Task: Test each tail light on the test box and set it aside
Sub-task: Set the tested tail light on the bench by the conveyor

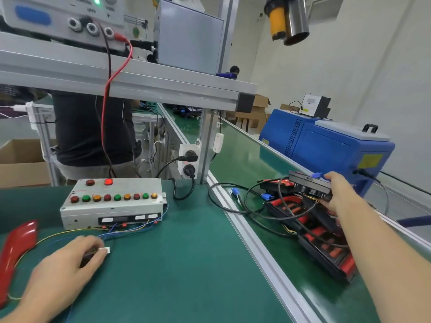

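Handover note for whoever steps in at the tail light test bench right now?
Left hand pinches the white connector of the test box leads, on the mat.
Right hand grips a tail light above the stack of tail lights on the conveyor belt.
A red tail light lies at far left.
One test box lamp glows red.
Left: plug in the held light, test, set aside.

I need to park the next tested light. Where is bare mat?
Bare green mat lies between the test box, the left hand and the aluminium rail. The belt past the rail is crowded with tail lights and cables.
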Action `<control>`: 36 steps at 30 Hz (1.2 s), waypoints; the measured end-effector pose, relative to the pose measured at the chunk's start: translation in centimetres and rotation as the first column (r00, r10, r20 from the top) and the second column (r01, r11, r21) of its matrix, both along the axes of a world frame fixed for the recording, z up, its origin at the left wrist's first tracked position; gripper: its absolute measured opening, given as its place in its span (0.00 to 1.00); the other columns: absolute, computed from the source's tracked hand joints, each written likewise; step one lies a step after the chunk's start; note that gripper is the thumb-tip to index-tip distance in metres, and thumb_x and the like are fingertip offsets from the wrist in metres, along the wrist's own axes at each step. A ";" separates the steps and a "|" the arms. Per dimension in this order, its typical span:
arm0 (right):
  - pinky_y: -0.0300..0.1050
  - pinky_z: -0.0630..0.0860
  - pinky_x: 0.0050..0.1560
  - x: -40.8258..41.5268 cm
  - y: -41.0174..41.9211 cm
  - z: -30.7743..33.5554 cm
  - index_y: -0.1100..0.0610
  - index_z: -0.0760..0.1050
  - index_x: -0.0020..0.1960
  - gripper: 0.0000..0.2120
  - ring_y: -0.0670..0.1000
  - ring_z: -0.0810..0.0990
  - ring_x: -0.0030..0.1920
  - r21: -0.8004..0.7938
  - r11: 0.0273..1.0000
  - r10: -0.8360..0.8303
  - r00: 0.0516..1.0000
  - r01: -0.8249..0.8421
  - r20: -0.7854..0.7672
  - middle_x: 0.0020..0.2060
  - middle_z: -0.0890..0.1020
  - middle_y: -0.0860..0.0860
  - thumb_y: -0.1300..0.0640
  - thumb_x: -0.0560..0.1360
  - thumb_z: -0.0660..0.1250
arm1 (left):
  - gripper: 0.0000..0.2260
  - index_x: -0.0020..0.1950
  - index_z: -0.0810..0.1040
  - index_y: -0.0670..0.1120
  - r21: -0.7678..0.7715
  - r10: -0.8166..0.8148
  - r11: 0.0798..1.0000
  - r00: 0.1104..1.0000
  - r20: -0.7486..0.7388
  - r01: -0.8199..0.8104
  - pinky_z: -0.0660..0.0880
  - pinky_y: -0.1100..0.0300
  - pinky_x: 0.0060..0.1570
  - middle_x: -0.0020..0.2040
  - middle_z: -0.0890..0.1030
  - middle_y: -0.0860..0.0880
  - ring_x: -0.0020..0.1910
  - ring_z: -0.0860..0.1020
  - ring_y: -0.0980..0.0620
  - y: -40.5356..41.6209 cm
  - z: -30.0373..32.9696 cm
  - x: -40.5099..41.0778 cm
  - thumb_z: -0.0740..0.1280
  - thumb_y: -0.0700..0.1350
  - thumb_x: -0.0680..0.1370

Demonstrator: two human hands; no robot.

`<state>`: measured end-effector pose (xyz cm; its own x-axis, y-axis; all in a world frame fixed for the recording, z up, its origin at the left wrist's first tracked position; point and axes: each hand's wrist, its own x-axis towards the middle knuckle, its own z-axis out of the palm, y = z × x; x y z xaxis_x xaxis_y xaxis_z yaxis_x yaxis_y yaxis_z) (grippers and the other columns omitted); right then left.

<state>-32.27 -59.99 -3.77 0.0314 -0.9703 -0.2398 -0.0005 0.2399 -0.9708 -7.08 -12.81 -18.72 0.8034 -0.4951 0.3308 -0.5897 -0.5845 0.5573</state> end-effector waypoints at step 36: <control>0.54 0.45 0.72 12.1 32.0 -12.3 0.43 0.68 0.68 0.20 0.48 0.63 0.68 -0.067 0.111 0.216 0.090 -0.992 -0.972 0.64 0.67 0.45 0.43 0.78 0.57 | 0.24 0.57 0.80 0.46 -0.068 0.537 0.843 0.828 0.160 -0.533 0.68 0.38 0.61 0.58 0.77 0.39 0.62 0.71 0.36 13.3 12.4 9.4 0.62 0.53 0.64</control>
